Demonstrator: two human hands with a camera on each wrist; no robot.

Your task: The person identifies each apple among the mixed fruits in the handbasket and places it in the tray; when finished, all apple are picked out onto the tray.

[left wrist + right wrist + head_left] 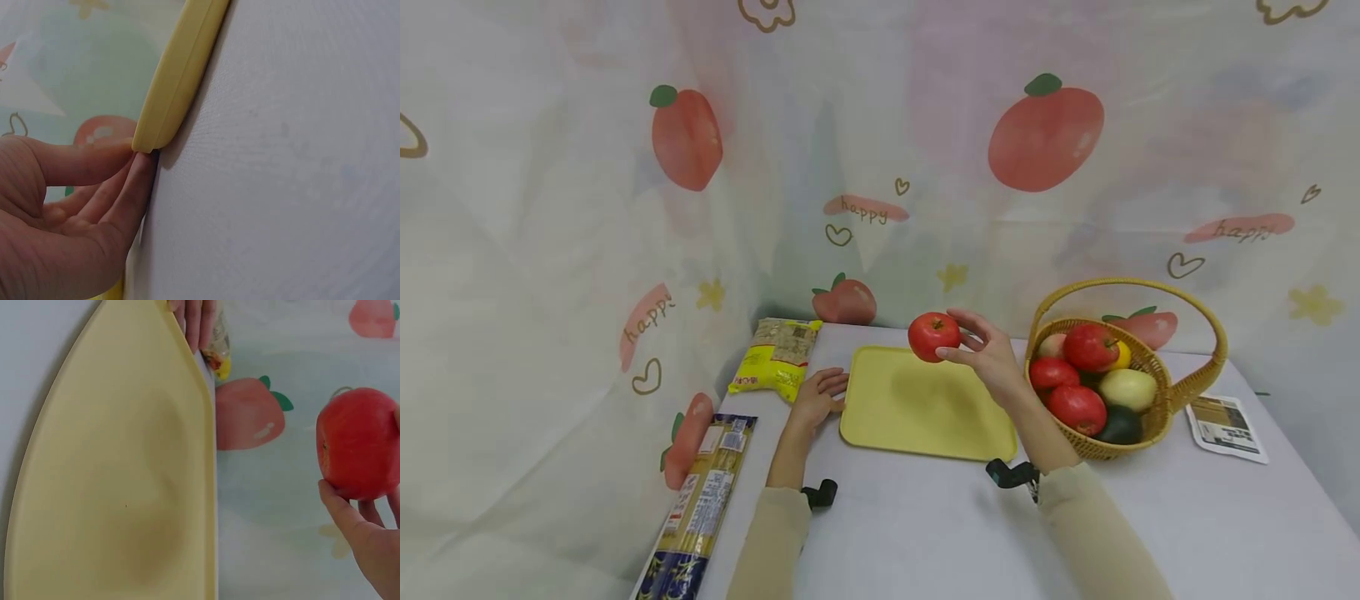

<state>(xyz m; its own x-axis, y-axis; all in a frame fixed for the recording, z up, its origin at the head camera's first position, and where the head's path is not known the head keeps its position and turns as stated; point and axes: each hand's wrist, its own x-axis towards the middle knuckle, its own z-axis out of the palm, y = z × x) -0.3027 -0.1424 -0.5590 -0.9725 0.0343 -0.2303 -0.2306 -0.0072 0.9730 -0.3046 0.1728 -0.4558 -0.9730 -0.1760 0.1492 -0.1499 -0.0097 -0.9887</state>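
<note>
A glossy red apple is held up over the yellow tray by my right hand, its thumb and fingers around the fruit's right side. In the right wrist view the apple shows its stem end turned left, with the thumb below it. My left hand is at the tray's left edge. The left wrist view shows that thumb on the rim and fingertips against its underside, pinching the tray. The tray lies flat on the white table with nothing on it.
Right of the tray stands a wicker basket with a tall handle, full of red apples and other fruit. A flat printed packet lies beyond it. On the left are a yellow food bag and long noodle packs. A patterned curtain hangs behind.
</note>
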